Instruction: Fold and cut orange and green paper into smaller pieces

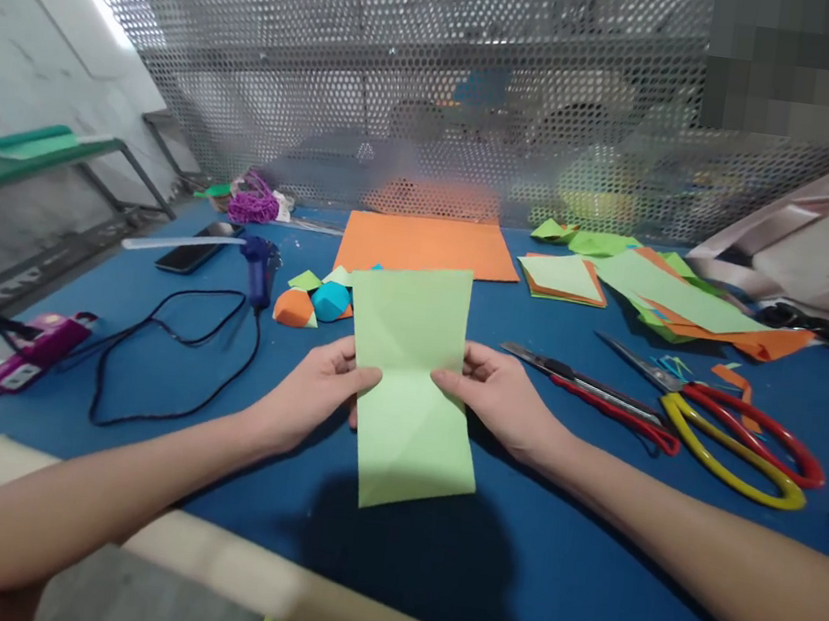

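A light green sheet of paper (408,421), creased across its middle, is held above the blue table between my two hands. My left hand (322,380) pinches its left edge near the crease, thumb on top and fingers underneath. On the opposite edge my right hand (495,391) grips in the same way. Just behind the sheet, to the left, lie small folded paper pieces in orange (295,308) and blue (331,301). An orange sheet (430,244) lies flat farther back, partly hidden by the green one.
Large scissors (717,433) and a red box cutter (601,394) lie at right. Behind them are a paper stack (562,277) and loose green sheets (681,288). A blue glue gun (257,271), its looping cord (99,383) and a phone (196,249) occupy the left. Perforated metal (414,69) stands behind.
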A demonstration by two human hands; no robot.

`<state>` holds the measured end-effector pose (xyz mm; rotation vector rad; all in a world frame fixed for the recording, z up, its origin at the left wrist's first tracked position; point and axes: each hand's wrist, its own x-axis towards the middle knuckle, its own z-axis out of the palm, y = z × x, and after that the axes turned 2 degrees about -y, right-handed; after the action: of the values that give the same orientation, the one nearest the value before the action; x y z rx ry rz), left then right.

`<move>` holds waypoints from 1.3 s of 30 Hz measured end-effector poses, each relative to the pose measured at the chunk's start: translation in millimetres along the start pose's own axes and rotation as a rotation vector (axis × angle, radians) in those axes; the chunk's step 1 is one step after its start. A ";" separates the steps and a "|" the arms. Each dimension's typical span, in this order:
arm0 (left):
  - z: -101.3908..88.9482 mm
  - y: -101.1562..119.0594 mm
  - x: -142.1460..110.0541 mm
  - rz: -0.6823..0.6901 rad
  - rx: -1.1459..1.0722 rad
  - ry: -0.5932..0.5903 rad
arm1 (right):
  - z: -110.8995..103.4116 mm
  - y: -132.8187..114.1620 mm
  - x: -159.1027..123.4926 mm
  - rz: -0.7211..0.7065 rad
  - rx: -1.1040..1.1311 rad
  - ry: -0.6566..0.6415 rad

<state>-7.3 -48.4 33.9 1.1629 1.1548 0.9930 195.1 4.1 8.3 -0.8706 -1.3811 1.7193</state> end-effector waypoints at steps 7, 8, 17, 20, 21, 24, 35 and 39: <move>0.0 8.8 3.1 0.018 -0.083 0.101 | -0.3 -3.9 1.1 -0.027 -0.010 0.002; 0.4 10.6 3.0 -0.002 -0.094 0.107 | -0.3 -4.6 1.3 -0.015 0.006 0.001; 3.1 9.6 5.4 -0.034 -0.181 0.138 | 0.7 -8.4 1.2 0.028 0.108 0.056; 1.8 7.9 5.6 -0.043 -0.152 0.143 | 0.1 -5.2 2.4 0.019 0.100 0.063; 1.2 7.3 5.6 -0.049 -0.137 0.150 | -0.3 -3.6 2.8 0.015 0.088 0.064; -0.6 5.9 6.4 -0.070 -0.139 0.153 | -1.5 0.9 3.0 -0.030 0.037 0.069; -1.5 7.6 10.4 -0.232 -0.521 -0.040 | -7.1 2.4 4.6 -0.287 -0.147 0.307; 0.2 3.0 6.6 -0.279 -0.464 -0.154 | -12.3 1.8 8.1 -0.371 -0.242 0.380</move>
<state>-6.1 -41.5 35.9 0.6738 0.8731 0.8767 201.5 16.7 3.9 -0.9452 -1.3980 1.0601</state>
